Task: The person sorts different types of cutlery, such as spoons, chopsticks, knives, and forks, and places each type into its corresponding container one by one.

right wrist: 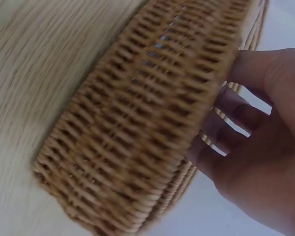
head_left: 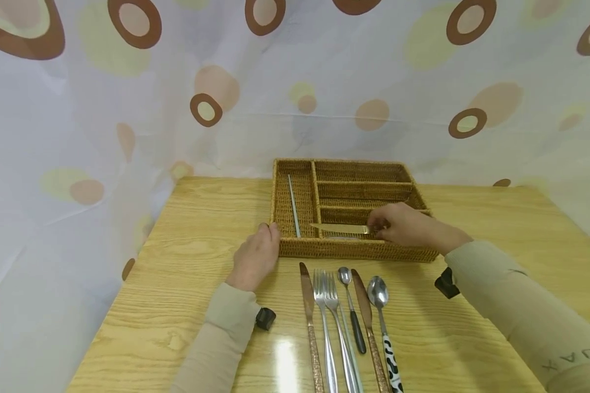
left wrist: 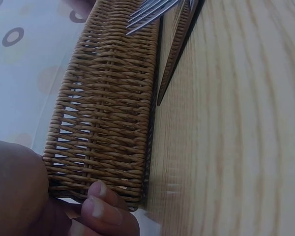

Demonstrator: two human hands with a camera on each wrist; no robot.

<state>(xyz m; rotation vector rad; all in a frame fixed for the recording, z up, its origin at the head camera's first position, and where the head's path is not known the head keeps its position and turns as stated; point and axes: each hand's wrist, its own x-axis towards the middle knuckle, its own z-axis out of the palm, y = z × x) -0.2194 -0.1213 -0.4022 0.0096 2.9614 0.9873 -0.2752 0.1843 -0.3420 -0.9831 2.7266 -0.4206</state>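
A brown wicker cutlery tray (head_left: 354, 250) with several compartments stands on the table. My left hand (head_left: 257, 256) grips its front left corner, and the left wrist view shows the fingers (left wrist: 104, 210) curled round the wicker end. At the front right compartment, my right hand (head_left: 404, 224) pinches a table knife (head_left: 343, 228) by its handle end. The knife's shiny blade points left, reaching over the divider. Below it, part of a silvery utensil (head_left: 344, 238) shows in that compartment. In the right wrist view, the wicker wall partly hides the right fingers and the knife is out of sight.
A thin pale stick (head_left: 293, 204) lies in the tray's left compartment. In front of the tray lie two copper-coloured knives (head_left: 307, 297), two forks (head_left: 320, 297), a small black-handled spoon (head_left: 356, 327) and a larger spoon (head_left: 378, 292) with a black-and-white handle. A patterned curtain (head_left: 324, 109) hangs behind.
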